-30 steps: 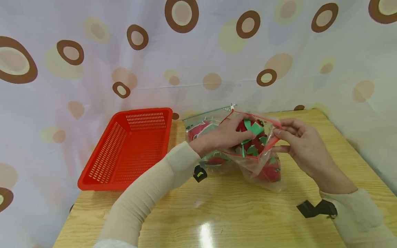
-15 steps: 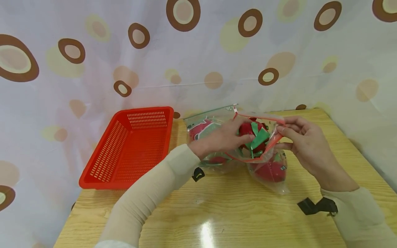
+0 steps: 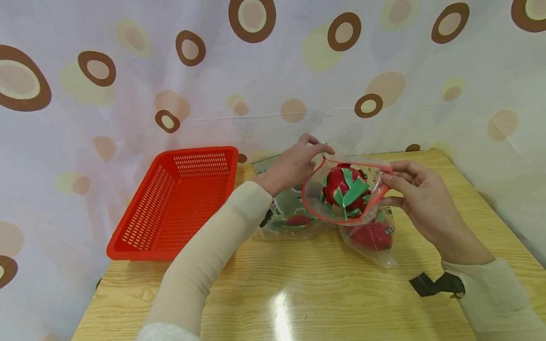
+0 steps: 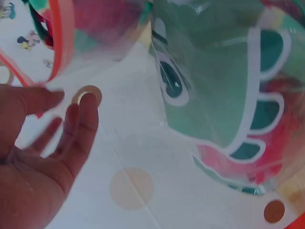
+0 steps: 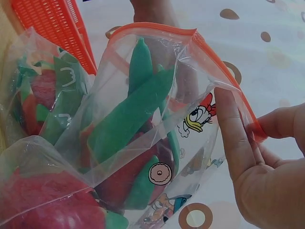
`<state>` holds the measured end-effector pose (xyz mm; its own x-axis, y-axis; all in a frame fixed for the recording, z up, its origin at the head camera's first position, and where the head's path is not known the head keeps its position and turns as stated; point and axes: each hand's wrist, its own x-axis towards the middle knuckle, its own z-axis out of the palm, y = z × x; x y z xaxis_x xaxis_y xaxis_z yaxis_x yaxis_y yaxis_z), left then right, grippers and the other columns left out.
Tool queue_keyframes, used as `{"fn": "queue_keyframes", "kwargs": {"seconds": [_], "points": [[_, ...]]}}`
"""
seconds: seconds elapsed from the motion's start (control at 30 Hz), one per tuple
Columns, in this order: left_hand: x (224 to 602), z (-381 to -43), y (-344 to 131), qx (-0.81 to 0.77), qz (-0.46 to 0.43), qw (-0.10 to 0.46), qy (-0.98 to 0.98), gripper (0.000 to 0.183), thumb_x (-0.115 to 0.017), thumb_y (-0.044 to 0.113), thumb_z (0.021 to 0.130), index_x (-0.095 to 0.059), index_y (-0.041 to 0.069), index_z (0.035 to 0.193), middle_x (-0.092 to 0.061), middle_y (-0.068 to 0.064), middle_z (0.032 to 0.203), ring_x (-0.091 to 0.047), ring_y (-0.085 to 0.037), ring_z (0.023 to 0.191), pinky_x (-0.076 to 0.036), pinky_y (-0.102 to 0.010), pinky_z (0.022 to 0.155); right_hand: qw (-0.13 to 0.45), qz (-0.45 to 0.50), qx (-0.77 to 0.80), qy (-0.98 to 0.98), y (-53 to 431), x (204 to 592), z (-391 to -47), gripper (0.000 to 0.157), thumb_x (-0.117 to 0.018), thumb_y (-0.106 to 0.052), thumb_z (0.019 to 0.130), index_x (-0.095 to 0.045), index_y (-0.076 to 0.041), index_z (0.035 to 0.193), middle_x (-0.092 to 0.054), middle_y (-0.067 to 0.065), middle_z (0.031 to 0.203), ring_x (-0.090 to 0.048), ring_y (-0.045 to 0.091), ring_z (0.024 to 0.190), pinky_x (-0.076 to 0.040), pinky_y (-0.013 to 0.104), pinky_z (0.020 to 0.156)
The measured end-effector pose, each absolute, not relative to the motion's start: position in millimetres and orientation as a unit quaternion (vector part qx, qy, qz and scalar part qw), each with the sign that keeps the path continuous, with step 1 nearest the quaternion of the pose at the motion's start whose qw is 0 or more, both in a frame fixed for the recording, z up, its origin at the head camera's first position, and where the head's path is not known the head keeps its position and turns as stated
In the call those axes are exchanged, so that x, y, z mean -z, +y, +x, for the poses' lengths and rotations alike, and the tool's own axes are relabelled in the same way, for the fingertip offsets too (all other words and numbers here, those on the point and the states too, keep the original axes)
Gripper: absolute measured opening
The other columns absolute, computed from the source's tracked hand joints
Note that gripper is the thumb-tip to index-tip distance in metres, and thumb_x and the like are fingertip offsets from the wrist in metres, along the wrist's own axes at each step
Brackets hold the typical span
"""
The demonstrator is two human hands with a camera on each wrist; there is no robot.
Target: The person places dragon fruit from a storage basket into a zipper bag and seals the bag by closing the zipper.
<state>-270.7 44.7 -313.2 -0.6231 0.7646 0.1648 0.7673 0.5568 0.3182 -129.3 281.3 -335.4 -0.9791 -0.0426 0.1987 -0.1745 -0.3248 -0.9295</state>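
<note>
A clear zip bag (image 3: 313, 194) with a red-edged mouth gapes open on the table. Inside it lies a red dragon fruit (image 3: 341, 184) with green scales, plainly seen in the right wrist view too. My right hand (image 3: 420, 206) pinches the red zip edge at the mouth's right side, thumb against fingers. By the mouth's far left corner is my left hand (image 3: 294, 163), its fingers apart and loosely bent; the left wrist view shows nothing held in that hand (image 4: 52, 148). Behind the left hand lies a second clear bag (image 3: 290, 208) with a green cartoon print and red contents.
A red plastic basket (image 3: 194, 203) with slotted walls stands on the left of the wooden table (image 3: 256, 284). Another red fruit (image 3: 368, 235) shows through clear plastic below the bag's mouth. A patterned cloth (image 3: 273, 71) hangs behind the table.
My left hand has come out of the bag's mouth and moved up and left to its far corner. The dragon fruit is now uncovered. My right hand keeps its pinch on the edge.
</note>
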Motion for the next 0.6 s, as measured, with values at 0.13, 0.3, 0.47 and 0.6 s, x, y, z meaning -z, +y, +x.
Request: {"fn": "queue_keyframes", "kwargs": {"seconds": [0.13, 0.3, 0.47, 0.6], "points": [[311, -276, 49, 0.148, -0.491, 0.013, -0.858, 0.026, -0.063, 0.007, 0.096, -0.067, 0.016, 0.120, -0.062, -0.003, 0.123, -0.064, -0.017, 0.101, -0.051, -0.022, 0.084, 0.047, 0.090, -0.800, -0.591, 282, 334, -127, 0.021, -0.056, 0.000, 0.098, -0.053, 0.006, 0.118, -0.069, 0.007, 0.098, -0.068, 0.015, 0.081, -0.061, 0.034, 0.068], [306, -275, 54, 0.145, -0.491, 0.028, -0.859, 0.016, -0.065, 0.024, 0.096, -0.074, 0.015, 0.105, -0.070, 0.001, 0.104, -0.065, -0.011, 0.094, -0.053, -0.022, 0.082, 0.045, 0.063, -0.769, -0.635, 282, 334, -122, 0.029, -0.058, -0.008, 0.099, -0.050, 0.006, 0.124, -0.069, 0.003, 0.100, -0.068, 0.013, 0.085, -0.061, 0.033, 0.069], [306, -274, 55, 0.143, -0.473, 0.027, -0.869, 0.018, -0.061, 0.027, 0.099, -0.073, 0.015, 0.106, -0.068, 0.000, 0.097, -0.060, -0.011, 0.086, -0.050, -0.022, 0.074, 0.036, 0.056, -0.719, -0.692, 282, 338, -110, 0.031, -0.059, -0.010, 0.099, -0.049, -0.002, 0.127, -0.065, 0.001, 0.103, -0.066, 0.010, 0.087, -0.060, 0.028, 0.071], [307, -275, 57, 0.144, -0.464, 0.029, -0.874, 0.019, -0.060, 0.026, 0.099, -0.072, 0.013, 0.105, -0.067, -0.001, 0.093, -0.057, -0.013, 0.081, -0.048, -0.023, 0.072, 0.077, 0.063, -0.639, -0.763, 274, 343, -97, 0.034, -0.063, -0.003, 0.095, -0.047, -0.006, 0.125, -0.060, 0.001, 0.102, -0.064, 0.008, 0.086, -0.058, 0.020, 0.070]]}}
